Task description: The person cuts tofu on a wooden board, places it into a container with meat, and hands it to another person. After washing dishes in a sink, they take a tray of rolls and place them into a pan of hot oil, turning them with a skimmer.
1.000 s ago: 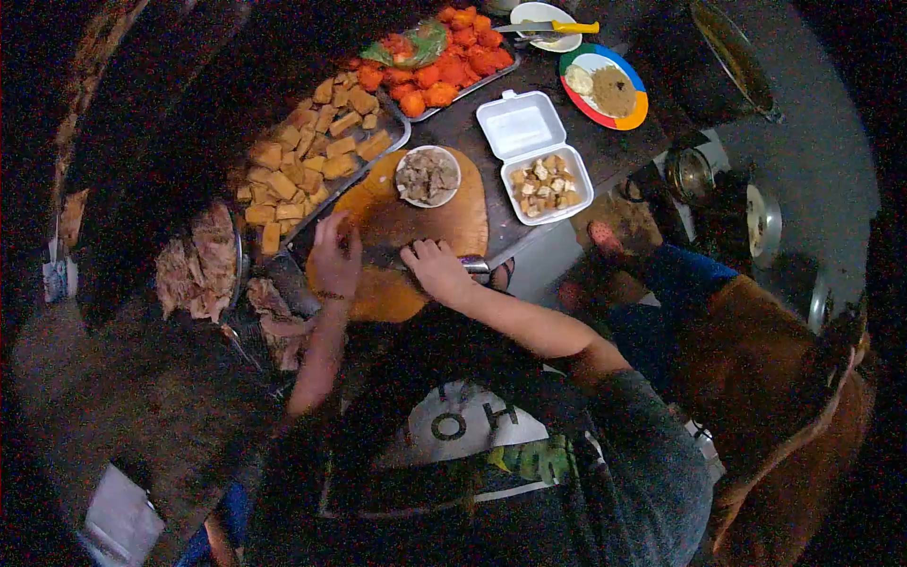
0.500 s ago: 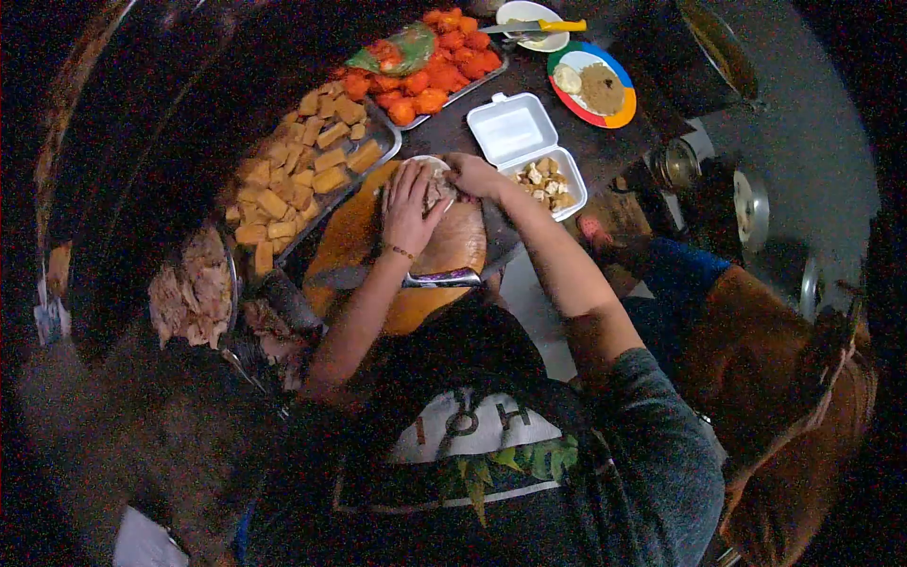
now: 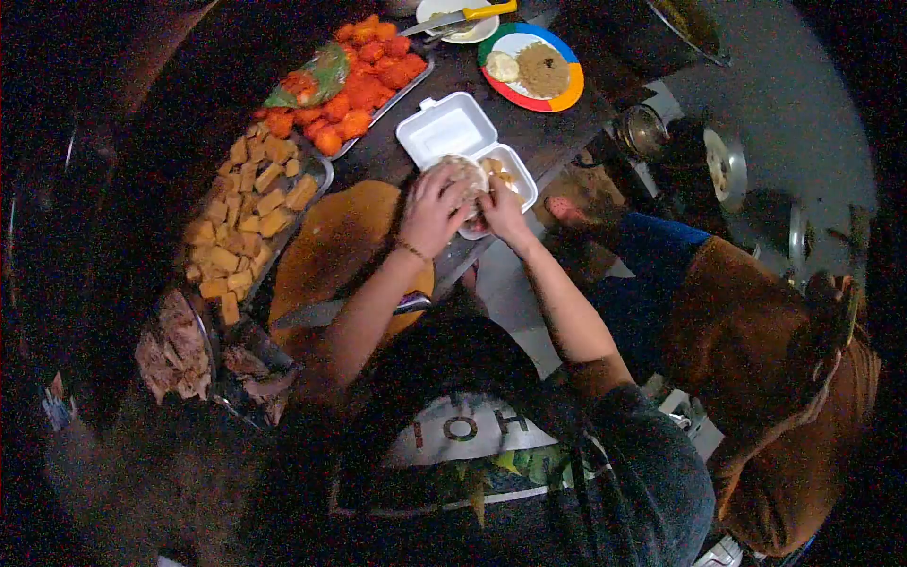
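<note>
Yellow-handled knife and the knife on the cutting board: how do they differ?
The yellow knife lies across a white dish, while the board knife lies on the cutting board. The yellow knife has a bright handle; the board knife's is dark and shiny. The yellow knife shows almost whole; the board knife is partly hidden by the left forearm. Both have metal blades, and neither is being held.

The place looks like a kitchen: the desk (image 3: 550, 132) carries a wooden chopping board (image 3: 326, 227), metal food trays (image 3: 327, 175) and a foam takeaway box (image 3: 453, 128).
</note>
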Motion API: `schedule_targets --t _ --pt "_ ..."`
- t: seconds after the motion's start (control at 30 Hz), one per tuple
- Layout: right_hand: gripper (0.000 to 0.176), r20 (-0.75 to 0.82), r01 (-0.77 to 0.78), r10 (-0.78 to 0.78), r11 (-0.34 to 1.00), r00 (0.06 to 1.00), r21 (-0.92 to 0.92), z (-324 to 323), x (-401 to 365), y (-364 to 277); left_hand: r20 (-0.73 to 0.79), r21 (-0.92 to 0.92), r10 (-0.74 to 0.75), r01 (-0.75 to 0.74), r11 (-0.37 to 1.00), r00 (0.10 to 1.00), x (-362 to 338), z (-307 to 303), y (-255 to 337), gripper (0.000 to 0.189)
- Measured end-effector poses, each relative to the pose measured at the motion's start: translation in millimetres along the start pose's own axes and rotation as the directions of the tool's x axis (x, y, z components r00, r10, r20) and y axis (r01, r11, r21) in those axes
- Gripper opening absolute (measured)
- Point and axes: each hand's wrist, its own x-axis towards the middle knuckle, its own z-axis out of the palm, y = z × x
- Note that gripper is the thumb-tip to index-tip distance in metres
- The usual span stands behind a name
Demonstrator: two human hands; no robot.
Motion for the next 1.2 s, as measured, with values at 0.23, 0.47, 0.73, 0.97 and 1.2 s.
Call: schedule_targets --t 0.23,0.47,0.73,0.97,1.2 --pt "0.013 -0.290 -0.011 -0.059 0.973 0.955 -0.232 -42.6 8.1 64.0 0.132 -0.050 -0.013 0.020 0.999 0.991 23.3 88.1 17.4 0.025" --pt "0.013 -0.336 -0.010 -0.054 0.983 0.940 -0.185 -39.9 14.7 68.2 0.119 -0.011 0.064 -0.064 0.998 0.991 14.1 92.6 5.9 0.020" --pt "0.013 -0.343 -0.118 0.058 0.980 0.938 -0.159 -32.8 29.9 69.7 0.140 -0.007 -0.072 0.074 0.997 0.988 5.3 88.2 0.8 0.030" --pt "0.014 -0.349 -0.050 0.017 0.995 0.937 -0.088 -34.7 35.5 74.6 0.210 0.125 0.144 -0.173 0.977 0.967 19.8 96.9 40.7 0.034" --pt "0.016 -0.298 -0.104 0.068 0.989 0.952 -0.107 -35.0 43.4 81.4 0.495 0.227 0.491 -0.652 0.723 0.717 -15.0 141.9 20.7 0.019"
